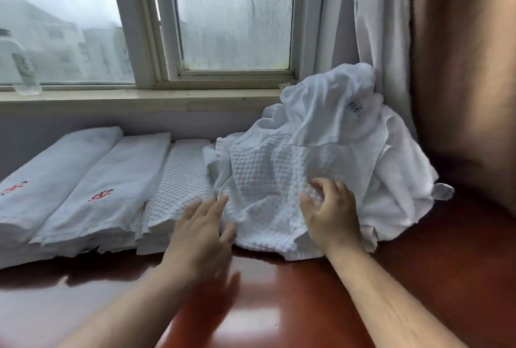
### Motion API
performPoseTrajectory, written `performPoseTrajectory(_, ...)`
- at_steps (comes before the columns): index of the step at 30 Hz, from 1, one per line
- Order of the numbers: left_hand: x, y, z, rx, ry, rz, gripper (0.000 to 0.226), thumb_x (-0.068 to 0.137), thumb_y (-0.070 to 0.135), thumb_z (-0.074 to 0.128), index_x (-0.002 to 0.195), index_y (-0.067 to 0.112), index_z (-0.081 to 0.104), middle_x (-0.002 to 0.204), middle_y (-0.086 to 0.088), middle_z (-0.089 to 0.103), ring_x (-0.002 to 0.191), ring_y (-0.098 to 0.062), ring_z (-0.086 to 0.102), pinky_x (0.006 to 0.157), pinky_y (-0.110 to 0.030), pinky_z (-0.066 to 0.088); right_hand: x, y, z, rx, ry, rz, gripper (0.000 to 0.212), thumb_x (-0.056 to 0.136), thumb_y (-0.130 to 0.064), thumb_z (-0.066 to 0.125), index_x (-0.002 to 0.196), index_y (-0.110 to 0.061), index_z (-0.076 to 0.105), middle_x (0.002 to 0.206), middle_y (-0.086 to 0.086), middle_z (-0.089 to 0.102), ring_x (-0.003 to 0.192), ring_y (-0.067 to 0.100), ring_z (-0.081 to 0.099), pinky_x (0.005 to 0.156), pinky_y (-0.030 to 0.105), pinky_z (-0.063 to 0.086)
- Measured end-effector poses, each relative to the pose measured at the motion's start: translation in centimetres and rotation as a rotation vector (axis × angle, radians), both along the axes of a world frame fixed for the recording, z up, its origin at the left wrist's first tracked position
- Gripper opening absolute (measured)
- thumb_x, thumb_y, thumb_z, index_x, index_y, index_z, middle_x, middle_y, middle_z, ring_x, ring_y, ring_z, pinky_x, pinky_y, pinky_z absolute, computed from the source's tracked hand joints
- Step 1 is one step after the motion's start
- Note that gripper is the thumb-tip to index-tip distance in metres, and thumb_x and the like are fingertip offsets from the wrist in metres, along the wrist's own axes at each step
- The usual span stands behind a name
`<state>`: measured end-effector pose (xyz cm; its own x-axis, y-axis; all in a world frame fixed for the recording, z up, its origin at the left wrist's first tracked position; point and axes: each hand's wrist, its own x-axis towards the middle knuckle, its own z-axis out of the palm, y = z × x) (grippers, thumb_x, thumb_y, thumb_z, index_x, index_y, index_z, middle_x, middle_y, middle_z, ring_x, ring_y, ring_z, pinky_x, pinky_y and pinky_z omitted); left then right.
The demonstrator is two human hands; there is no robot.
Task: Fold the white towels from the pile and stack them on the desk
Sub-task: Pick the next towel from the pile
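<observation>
A loose pile of white towels (337, 135) rises at the right of the red-brown desk (279, 306). A waffle-textured towel (268, 186) drapes down the pile's front. My right hand (329, 213) rests on that towel with curled fingers pinching its cloth. My left hand (201, 233) hovers at the towel's left edge, fingers spread, holding nothing. To the left lie folded stacks: two smooth stacks with red marks (55, 180) (111, 186) and one waffle stack (178, 188).
A window sill (139, 98) runs behind the towels, with a clear plastic bottle (21, 68) at its far left. A white sheer curtain (377, 26) and a brown curtain (460, 68) hang at the right, close behind the pile.
</observation>
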<state>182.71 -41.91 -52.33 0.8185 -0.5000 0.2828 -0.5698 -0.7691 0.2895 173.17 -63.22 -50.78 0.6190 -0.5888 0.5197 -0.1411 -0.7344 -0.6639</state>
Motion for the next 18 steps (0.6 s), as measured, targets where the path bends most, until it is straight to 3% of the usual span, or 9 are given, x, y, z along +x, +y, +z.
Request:
performPoseTrajectory(3,-0.3,-1.7,-2.1,0.006,-0.02,0.134,0.063,0.097,0.061,0.025,0.154,0.033,0.034,0.16,0.011,0.033,0.152,-0.017,0.012,0.121,-0.038,0.006,0.2,0.1,-1.8,0.011,-0.103,-0.007,0.03,0.089,-0.016,0.07,0.118,-0.009,0.068,0.117,0.005,0.064,0.117,0.027,0.054,0.105,0.042,0.041)
performPoseTrajectory(6,-1.0,-4.0,-2.1,-0.143,0.003,0.213,0.061,0.097,0.06,0.024,0.15,0.033,0.037,0.155,0.004,0.038,0.146,-0.02,0.016,0.118,-0.042,0.009,0.0,-0.8,-1.9,0.093,-0.105,0.045,0.029,0.092,-0.024,0.068,0.119,-0.013,0.068,0.114,-0.003,0.061,0.117,0.019,0.052,0.105,0.043,0.043)
performPoseTrajectory(8,-1.1,-5.0,-1.7,-0.235,0.02,0.2,0.059,0.098,0.06,0.026,0.151,0.035,0.033,0.158,0.001,0.033,0.145,-0.021,0.017,0.119,-0.044,0.009,-0.2,-1.0,-1.7,0.065,-0.051,0.074,0.043,0.089,-0.029,0.073,0.128,-0.012,0.064,0.125,0.0,0.058,0.124,0.017,0.049,0.11,0.04,0.04)
performPoseTrajectory(10,-1.3,-5.2,-1.7,-0.207,0.006,0.133,0.061,0.096,0.06,0.02,0.152,0.038,0.028,0.162,0.002,0.025,0.148,-0.02,0.015,0.121,-0.043,0.002,0.0,-1.1,-1.8,0.024,-0.006,0.074,0.052,0.085,-0.037,0.077,0.13,-0.015,0.062,0.128,-0.002,0.055,0.125,0.015,0.047,0.111,0.032,0.038)
performPoseTrajectory(13,-1.7,-4.7,-1.8,-0.192,-0.048,0.016,0.068,0.09,0.063,0.015,0.151,0.042,0.034,0.16,0.007,0.029,0.149,-0.015,0.016,0.121,-0.04,-0.003,0.1,-1.6,-1.6,0.049,-0.059,0.081,0.027,0.086,-0.045,0.075,0.107,-0.031,0.066,0.111,-0.016,0.059,0.111,0.006,0.056,0.094,0.013,0.042)
performPoseTrajectory(15,-1.8,-4.6,-1.6,-0.247,-0.034,-0.056,0.067,0.089,0.063,0.017,0.149,0.044,0.039,0.158,0.01,0.035,0.148,-0.014,0.018,0.121,-0.038,0.002,-0.2,-2.2,-0.9,0.178,-0.091,0.096,0.027,0.088,-0.058,0.065,0.092,-0.031,0.067,0.095,-0.016,0.068,0.095,-0.001,0.062,0.076,0.005,0.043)
performPoseTrajectory(18,-1.8,-5.1,-1.7,-0.254,0.032,-0.124,0.061,0.093,0.061,0.021,0.151,0.047,0.035,0.16,0.016,0.03,0.149,-0.011,0.012,0.122,-0.036,0.003,0.5,-3.4,1.5,0.469,-0.139,0.083,0.05,0.089,-0.068,0.058,0.089,-0.019,0.069,0.087,0.0,0.074,0.081,0.009,0.069,0.072,0.023,0.055)
